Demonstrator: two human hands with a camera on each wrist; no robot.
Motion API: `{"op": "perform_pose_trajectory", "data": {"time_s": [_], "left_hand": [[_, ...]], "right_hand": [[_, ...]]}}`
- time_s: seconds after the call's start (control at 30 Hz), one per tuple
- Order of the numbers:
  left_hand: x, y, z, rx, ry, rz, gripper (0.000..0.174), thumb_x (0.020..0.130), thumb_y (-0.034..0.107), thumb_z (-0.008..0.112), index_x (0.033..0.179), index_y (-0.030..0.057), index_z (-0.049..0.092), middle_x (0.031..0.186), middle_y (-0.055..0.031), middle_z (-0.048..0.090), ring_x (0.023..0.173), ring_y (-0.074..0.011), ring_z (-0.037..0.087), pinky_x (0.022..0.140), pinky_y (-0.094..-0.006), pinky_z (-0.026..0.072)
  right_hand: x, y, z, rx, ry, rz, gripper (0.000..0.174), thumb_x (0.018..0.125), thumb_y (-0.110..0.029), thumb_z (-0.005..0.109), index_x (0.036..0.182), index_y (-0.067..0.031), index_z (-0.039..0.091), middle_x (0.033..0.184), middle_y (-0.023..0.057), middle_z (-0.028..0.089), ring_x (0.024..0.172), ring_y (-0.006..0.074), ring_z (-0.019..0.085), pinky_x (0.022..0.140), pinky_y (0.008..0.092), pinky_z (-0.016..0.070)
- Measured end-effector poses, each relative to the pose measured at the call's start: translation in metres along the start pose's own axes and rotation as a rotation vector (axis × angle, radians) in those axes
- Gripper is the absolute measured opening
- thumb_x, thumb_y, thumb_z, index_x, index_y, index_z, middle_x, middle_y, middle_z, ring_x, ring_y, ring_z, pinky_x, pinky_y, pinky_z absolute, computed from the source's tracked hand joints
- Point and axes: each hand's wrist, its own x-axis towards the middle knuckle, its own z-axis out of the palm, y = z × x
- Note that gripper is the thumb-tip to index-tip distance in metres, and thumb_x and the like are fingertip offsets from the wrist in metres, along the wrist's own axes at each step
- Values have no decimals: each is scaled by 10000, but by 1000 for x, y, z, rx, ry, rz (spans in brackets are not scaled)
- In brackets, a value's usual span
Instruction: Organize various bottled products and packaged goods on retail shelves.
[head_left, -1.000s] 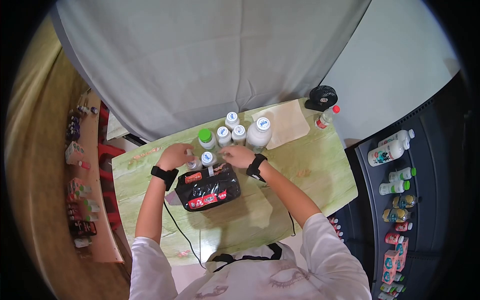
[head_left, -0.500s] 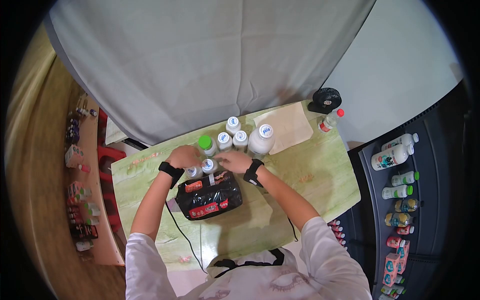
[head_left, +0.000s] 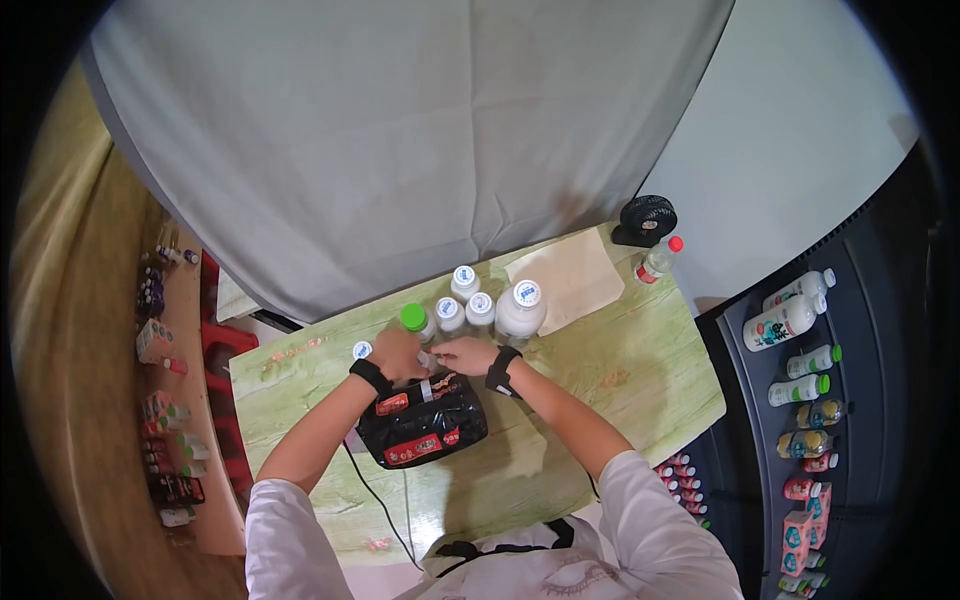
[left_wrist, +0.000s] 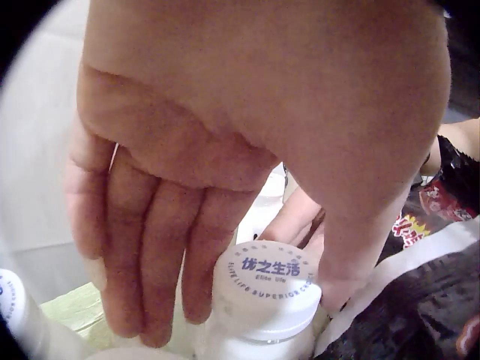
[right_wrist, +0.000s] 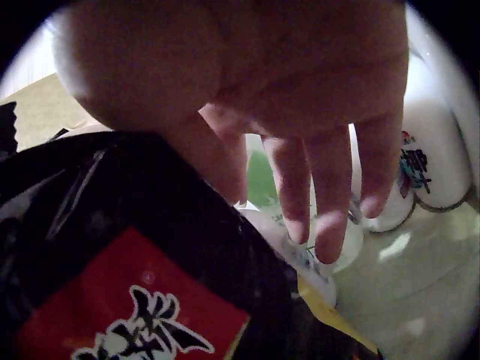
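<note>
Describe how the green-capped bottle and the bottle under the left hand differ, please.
The green-capped bottle has a green top; the bottle under the left hand, a white one with bluish lettering. The green-capped bottle stands farther from the black package; the other is close beside it. Both bodies look whitish.

Bottles crowd a green marbled table (head_left: 640, 395). A white-capped bottle (head_left: 361, 350) stands just left of the left hand (head_left: 398, 355); a lettered-cap bottle (left_wrist: 266, 289), base hidden, sits between it and the right hand (head_left: 468, 354). Beyond the hands: a green-capped bottle (head_left: 414, 318), three small white bottles (head_left: 450, 315) and a large white bottle (head_left: 521, 315). A black package (head_left: 425, 428) lies nearer the wearer than both hands; a beige sheet (head_left: 572, 283), red-capped bottle (head_left: 655, 262) and black fan (head_left: 648, 217) occupy the far right.
</note>
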Motion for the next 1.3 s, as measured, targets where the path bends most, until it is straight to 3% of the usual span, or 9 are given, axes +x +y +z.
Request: {"op": "perform_pose_trajectory", "data": {"time_s": [0.27, 0.63, 0.7, 0.87, 1.0, 1.03, 1.17, 1.27, 1.3], "left_hand": [[-12, -1, -18, -6, 34, -5, 581, 662, 586, 683, 708, 6, 699, 677, -188, 650, 686, -354, 660, 613, -439, 512], [-75, 34, -115, -95, 304, -191, 490, 646, 515, 676, 655, 25, 663, 650, -184, 618, 656, -369, 622, 601, -435, 493], [-93, 55, -141, -142, 380, -224, 450, 625, 470, 683, 648, 22, 653, 661, -183, 625, 667, -362, 627, 605, -432, 497], [-140, 134, -183, -151, 669, -61, 382, 618, 387, 704, 625, 15, 614, 619, -171, 591, 614, -360, 591, 568, -426, 473], [-164, 205, -178, -264, 835, 57, 382, 616, 340, 713, 590, 0, 541, 553, -137, 508, 517, -328, 510, 501, -394, 413], [-170, 222, -174, -313, 803, 51, 357, 621, 308, 718, 597, -4, 546, 551, -134, 516, 502, -312, 498, 484, -381, 391], [-189, 295, -155, -605, 701, 98, 344, 664, 283, 715, 618, -23, 565, 534, -155, 527, 445, -235, 477, 454, -360, 366], [-197, 349, -139, -612, 673, 117, 361, 682, 280, 721, 606, -33, 558, 506, -152, 498, 423, -207, 441, 442, -351, 353], [-200, 369, -138, -572, 615, 90, 416, 691, 370, 737, 597, -17, 615, 521, -166, 548, 464, -317, 537, 464, -372, 412]], "right_hand": [[-19, -11, -14, 58, 19, 60, 397, 970, -126, 452, 1361, -133, 518, 1214, 171, 631, 1117, 317, 601, 952, 376, 459], [-110, -44, -40, 160, 404, -50, 357, 962, -143, 485, 1306, -75, 553, 1187, 191, 632, 1088, 323, 607, 939, 374, 459], [-133, -53, -42, 211, 451, -45, 362, 959, -150, 497, 1304, -55, 546, 1212, 189, 618, 1117, 318, 590, 953, 373, 450], [-222, -116, -45, 173, 535, -60, 447, 943, -175, 578, 1366, -60, 492, 1331, 164, 546, 1248, 266, 512, 1035, 344, 399], [-282, -141, -20, 256, 536, -133, 656, 876, -242, 693, 1434, -62, 397, 1368, 174, 497, 1230, 284, 516, 1034, 367, 405], [-297, -148, -12, 269, 546, -157, 759, 838, -208, 741, 1465, -61, 339, 1355, 162, 500, 1207, 263, 525, 1025, 368, 412], [-365, -171, 20, 392, 579, -151, 818, 805, -172, 776, 1474, -52, 320, 1339, 128, 507, 1224, 236, 501, 1039, 373, 382], [-424, -178, 48, 358, 695, -128, 808, 789, -203, 792, 1441, -19, 351, 1295, 141, 542, 1187, 234, 539, 1012, 362, 422], [-446, -181, 56, 341, 725, -97, 802, 782, -214, 799, 1426, -16, 365, 1289, 145, 545, 1184, 235, 543, 1009, 361, 425]]}}
